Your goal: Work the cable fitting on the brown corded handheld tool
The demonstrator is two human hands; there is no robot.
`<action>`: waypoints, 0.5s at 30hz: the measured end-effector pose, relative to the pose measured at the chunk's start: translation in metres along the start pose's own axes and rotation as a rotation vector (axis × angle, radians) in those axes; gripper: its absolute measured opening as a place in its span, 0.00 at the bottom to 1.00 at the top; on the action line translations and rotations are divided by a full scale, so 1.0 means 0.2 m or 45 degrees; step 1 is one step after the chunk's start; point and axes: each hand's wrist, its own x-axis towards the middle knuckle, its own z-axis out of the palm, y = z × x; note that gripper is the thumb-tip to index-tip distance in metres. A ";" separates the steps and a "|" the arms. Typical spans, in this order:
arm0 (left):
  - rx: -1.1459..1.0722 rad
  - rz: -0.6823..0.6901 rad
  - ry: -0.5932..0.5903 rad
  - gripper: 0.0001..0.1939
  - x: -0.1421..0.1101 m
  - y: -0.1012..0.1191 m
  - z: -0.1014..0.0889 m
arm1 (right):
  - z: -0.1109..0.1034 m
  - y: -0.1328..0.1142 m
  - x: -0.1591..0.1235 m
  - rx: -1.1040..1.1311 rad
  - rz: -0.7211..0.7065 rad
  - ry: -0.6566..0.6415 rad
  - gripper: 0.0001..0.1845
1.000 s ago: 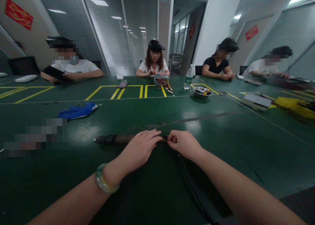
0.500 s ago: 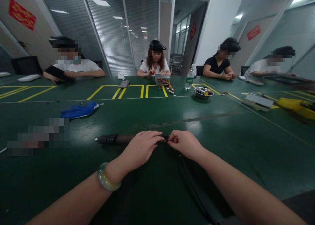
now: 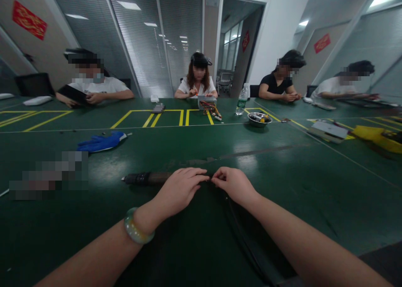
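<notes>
Both hands sit close together on the green workbench [image 3: 282, 165], nearly meeting. The left hand [image 3: 180, 190], a pale green bangle [image 3: 137, 231] on its wrist, is cupped over the right end of a dark cylindrical tool handle [image 3: 147, 178], which lies flat with its black grip and brown barrel pointing left. The right hand [image 3: 234, 185] is curled narrow, its fingertips [image 3: 216, 178] just beside the left hand's, closed on something small and dark that is too hidden to name. A black cable [image 3: 241, 232] runs from between the hands toward the person's body.

Across the bench, a steel bowl [image 3: 258, 119] holds small parts with yellow and orange bits, too small to identify. Just left of the bowl stands a plastic water bottle [image 3: 241, 100], and farther left sits a metal box [image 3: 206, 102] with a bundle of coloured wires [image 3: 210, 109] spilling from it. A blue glove [image 3: 102, 141] lies well left of the bowl.
</notes>
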 end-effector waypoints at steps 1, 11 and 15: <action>0.003 -0.002 -0.004 0.20 0.00 0.00 0.00 | 0.00 0.00 0.00 -0.022 -0.029 0.036 0.04; 0.021 0.005 0.023 0.20 -0.01 0.00 0.01 | 0.03 0.03 0.04 0.148 -0.134 -0.002 0.05; -0.003 0.068 0.064 0.21 -0.01 0.00 0.00 | 0.03 0.02 0.04 0.131 -0.121 0.012 0.05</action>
